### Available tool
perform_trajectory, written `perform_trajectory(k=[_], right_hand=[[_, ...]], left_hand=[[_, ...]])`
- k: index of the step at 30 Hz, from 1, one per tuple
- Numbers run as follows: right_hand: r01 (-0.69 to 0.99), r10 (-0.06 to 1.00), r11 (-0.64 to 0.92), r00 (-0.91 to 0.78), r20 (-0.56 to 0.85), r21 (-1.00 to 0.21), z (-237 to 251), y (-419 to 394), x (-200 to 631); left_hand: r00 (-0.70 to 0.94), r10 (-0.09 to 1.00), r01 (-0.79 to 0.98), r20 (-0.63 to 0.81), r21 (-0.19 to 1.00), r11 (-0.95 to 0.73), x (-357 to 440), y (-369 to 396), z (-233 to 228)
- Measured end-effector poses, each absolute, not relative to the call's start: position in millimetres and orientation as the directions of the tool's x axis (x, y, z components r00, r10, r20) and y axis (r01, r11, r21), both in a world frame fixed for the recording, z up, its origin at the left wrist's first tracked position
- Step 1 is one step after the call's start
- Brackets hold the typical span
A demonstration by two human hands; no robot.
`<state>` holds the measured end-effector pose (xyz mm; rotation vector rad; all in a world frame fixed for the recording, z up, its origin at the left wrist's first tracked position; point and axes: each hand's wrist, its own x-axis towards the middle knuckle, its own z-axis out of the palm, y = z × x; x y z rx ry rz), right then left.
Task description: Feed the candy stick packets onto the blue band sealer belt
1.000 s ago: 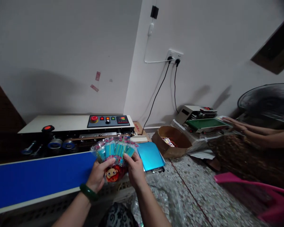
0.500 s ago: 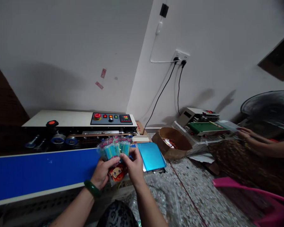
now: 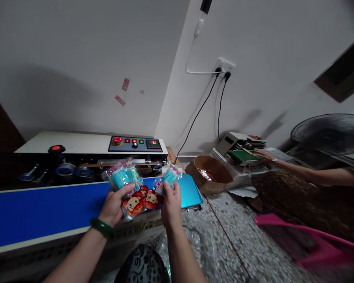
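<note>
So both hands are full — left hand (image 3: 113,204) gripping several candy packets (image 3: 122,177), right hand (image 3: 170,202) pinching one packet (image 3: 168,179) (none yet on the blue conveyor belt (image 3: 41,214)).

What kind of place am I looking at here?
Probably a small packing workshop, maybe in a home. A band sealer with a blue conveyor belt stands in front, both hands hold filled plastic packets, and another person works a second sealer nearby.
</note>
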<state>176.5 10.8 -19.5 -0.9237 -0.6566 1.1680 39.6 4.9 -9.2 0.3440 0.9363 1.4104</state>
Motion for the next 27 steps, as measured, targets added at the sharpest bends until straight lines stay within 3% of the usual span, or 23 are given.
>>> perform_trajectory(k=[6, 12, 16, 27], right_hand=[[-0.394, 0.98, 0.078, 0.2, -0.003, -0.916, -16.7, 5.0, 177.0], [-0.329, 0.917, -0.073, 0.348, -0.193, -0.942, -41.1, 27.4, 218.9], [-0.221, 0.863, -0.153, 0.445, -0.239, -0.963, -51.2, 48.4, 240.7], [-0.204, 0.928, -0.269, 0.208, -0.31, -0.941, -51.2, 74.7, 237.6]], left_hand=[[-0.084, 0.93, -0.645, -0.359, 0.731, 0.224, 36.8, 5.1, -7.6], [-0.158, 0.912, -0.655, -0.377, 0.732, 0.189, 20.2, 6.5, -0.4], [-0.138, 0.912, -0.656, -0.386, 0.726, 0.208, 12.6, 4.5, 1.4], [-0.154, 0.92, -0.631, -0.361, 0.752, 0.19, 4.3, 1.2, 1.0]])
